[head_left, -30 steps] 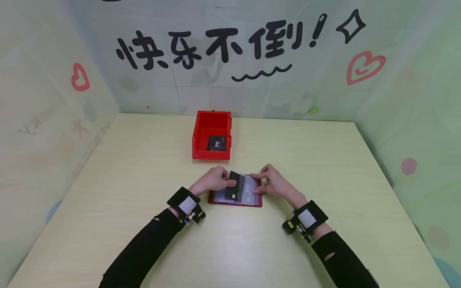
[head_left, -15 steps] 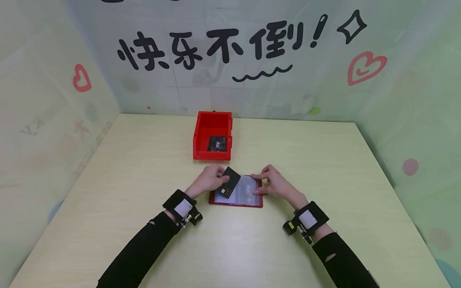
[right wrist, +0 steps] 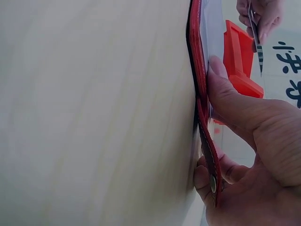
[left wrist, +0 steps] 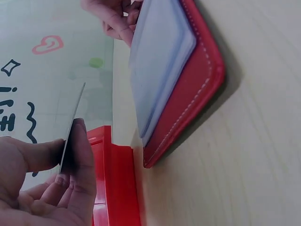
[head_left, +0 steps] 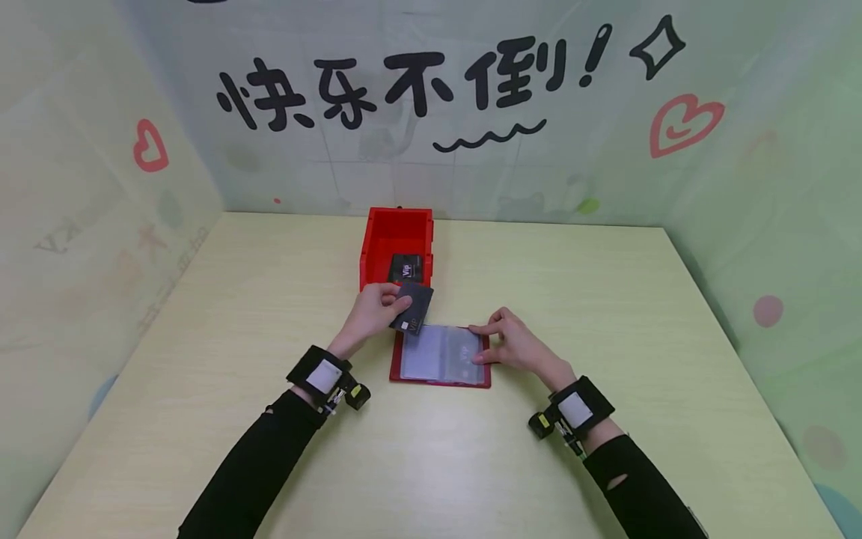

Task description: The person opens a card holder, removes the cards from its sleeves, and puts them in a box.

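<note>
My left hand (head_left: 369, 314) pinches a black card (head_left: 413, 308) between thumb and fingers, just in front of the red bin (head_left: 395, 230). In the left wrist view the card (left wrist: 72, 125) is seen edge-on, raised above the table. Below it lies an open red card holder (head_left: 396, 361) with clear plastic sleeves (head_left: 423, 355). My right hand (head_left: 518, 346) grips the holder's right side. The right wrist view has its thumb (right wrist: 220, 77) on the sleeves and its other fingers by the strap (right wrist: 210, 165) with a metal snap.
Inside the bin, near its front wall, lies a black card (head_left: 406, 266) marked "Vip"; whether others lie under it I cannot tell. The pale wooden table (head_left: 431, 464) meets a printed backdrop (head_left: 377, 180) behind the bin and at both sides.
My left hand has lifted the black card off the sleeves and carried it up and left towards the bin, baring the left sleeve. The right hand and holder have stayed put.
</note>
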`<action>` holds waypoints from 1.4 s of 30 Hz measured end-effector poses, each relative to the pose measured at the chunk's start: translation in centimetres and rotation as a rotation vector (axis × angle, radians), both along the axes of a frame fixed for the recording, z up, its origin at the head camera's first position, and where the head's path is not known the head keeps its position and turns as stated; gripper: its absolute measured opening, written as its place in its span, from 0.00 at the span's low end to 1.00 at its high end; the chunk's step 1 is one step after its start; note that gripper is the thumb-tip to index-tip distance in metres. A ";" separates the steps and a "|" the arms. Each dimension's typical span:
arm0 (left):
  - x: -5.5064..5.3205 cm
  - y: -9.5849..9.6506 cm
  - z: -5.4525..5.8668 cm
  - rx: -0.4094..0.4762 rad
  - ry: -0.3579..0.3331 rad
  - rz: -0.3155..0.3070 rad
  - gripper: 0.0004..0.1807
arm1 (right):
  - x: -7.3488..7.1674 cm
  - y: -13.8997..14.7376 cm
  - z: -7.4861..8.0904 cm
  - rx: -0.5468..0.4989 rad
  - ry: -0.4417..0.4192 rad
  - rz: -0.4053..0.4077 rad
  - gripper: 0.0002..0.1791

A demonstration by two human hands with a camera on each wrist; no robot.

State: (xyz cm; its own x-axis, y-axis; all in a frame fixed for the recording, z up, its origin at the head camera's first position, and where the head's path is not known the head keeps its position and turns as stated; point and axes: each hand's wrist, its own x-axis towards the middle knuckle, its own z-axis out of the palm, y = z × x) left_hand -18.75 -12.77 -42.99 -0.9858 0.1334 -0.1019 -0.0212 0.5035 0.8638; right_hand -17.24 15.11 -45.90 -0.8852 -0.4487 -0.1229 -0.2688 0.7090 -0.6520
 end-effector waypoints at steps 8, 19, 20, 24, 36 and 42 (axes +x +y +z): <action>-1.7 -0.4 0.6 0.074 0.012 0.114 0.20 | 0.1 0.0 -0.2 -0.010 0.001 0.002 0.32; -4.9 0.6 1.2 0.064 0.047 0.222 0.22 | 0.1 0.1 -0.1 -0.009 0.004 -0.001 0.31; -5.1 0.7 1.2 0.059 0.045 0.224 0.22 | 0.1 0.1 -0.1 -0.007 0.008 0.003 0.31; -6.0 1.1 1.3 0.024 0.049 0.236 0.22 | 0.1 0.2 -0.1 -0.009 0.014 0.010 0.31; -7.7 3.2 0.1 -0.202 0.152 0.220 0.27 | -0.4 0.3 -0.3 -0.007 0.024 0.011 0.31; -7.9 3.6 -0.1 -0.267 0.181 0.217 0.18 | -0.4 0.3 -0.3 -0.003 0.030 0.011 0.31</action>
State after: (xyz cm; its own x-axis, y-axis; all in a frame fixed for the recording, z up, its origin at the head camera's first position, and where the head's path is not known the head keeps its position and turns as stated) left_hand -26.67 -9.18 -43.09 -0.9934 -0.0879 0.0738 -0.0108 0.7114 0.7027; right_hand -17.62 15.41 -46.17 -0.8835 -0.4586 -0.0954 -0.2957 0.7039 -0.6459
